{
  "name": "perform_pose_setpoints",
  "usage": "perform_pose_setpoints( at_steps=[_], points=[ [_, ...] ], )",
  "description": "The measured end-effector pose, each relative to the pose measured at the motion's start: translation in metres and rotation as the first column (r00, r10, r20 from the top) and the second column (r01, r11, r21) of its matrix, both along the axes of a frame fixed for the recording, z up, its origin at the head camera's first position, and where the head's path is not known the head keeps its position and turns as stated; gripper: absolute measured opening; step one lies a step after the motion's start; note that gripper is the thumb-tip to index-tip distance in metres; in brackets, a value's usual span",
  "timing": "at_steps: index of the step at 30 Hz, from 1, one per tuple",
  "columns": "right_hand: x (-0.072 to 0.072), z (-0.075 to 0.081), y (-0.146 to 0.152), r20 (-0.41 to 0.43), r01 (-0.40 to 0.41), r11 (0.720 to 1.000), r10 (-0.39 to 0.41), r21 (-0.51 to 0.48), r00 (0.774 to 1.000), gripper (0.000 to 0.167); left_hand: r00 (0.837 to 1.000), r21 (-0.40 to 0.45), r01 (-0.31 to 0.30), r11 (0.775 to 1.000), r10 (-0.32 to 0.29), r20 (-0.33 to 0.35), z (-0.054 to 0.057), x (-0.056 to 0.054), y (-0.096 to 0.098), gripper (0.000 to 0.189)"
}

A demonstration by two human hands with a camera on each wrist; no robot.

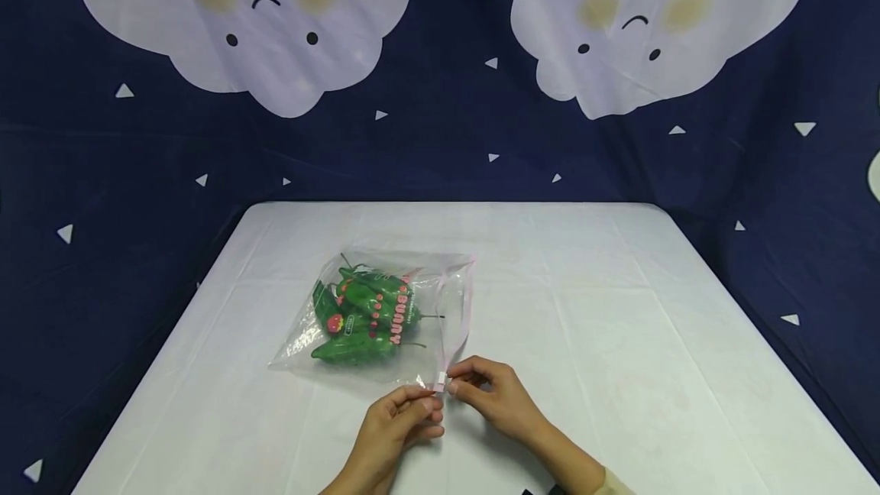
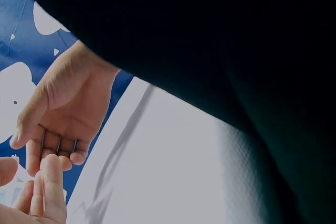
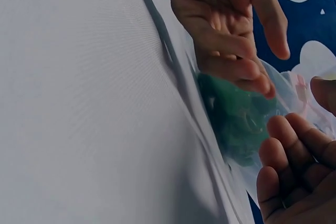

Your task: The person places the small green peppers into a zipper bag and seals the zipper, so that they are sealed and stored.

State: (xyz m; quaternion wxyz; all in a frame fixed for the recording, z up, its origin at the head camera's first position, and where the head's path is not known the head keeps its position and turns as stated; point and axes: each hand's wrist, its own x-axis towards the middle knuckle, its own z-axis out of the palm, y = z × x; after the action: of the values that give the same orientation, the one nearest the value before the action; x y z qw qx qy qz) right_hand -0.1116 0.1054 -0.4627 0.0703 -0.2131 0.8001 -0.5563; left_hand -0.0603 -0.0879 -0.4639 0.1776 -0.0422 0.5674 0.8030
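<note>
A clear slider zip bag [image 1: 426,289] lies on the table, printed with pink BUNNY lettering and a strawberry. Inside it are several green peppers [image 1: 360,354] with thin stems. My left hand [image 1: 395,422] pinches the bag's near corner, thumb and index finger meeting at its edge. On the other side of that corner, my right hand [image 1: 505,399] has its thumb and index finger at the white slider [image 1: 441,381]. The hands face each other closely. In the right wrist view, the pink zip strip [image 3: 301,87] shows between them; the left wrist view shows mainly fingers.
The bag rests on a white-covered table [image 1: 619,373] whose far edge meets a navy cloth [image 1: 447,128] with white clouds and small triangles. A dark shape [image 2: 210,35] covers much of the left wrist view.
</note>
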Motion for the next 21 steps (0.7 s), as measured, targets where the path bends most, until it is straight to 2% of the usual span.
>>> perform_pose_setpoints(
  at_steps=[14, 21],
  points=[
    [-0.002, 0.004, -0.014, 0.036, 0.071, 0.997, -0.072, 0.033, 0.997, 0.01, 0.996, 0.138, -0.06, 0.989, 0.051, 0.068, 0.002, -0.006, 0.006, 0.018],
    [-0.001, 0.009, -0.017, 0.046, 0.072, 0.997, -0.073, 0.02, 0.996, 0.009, 0.995, 0.192, -0.075, 0.978, 0.061, 0.078, 0.005, -0.007, 0.009, 0.009]
  ],
)
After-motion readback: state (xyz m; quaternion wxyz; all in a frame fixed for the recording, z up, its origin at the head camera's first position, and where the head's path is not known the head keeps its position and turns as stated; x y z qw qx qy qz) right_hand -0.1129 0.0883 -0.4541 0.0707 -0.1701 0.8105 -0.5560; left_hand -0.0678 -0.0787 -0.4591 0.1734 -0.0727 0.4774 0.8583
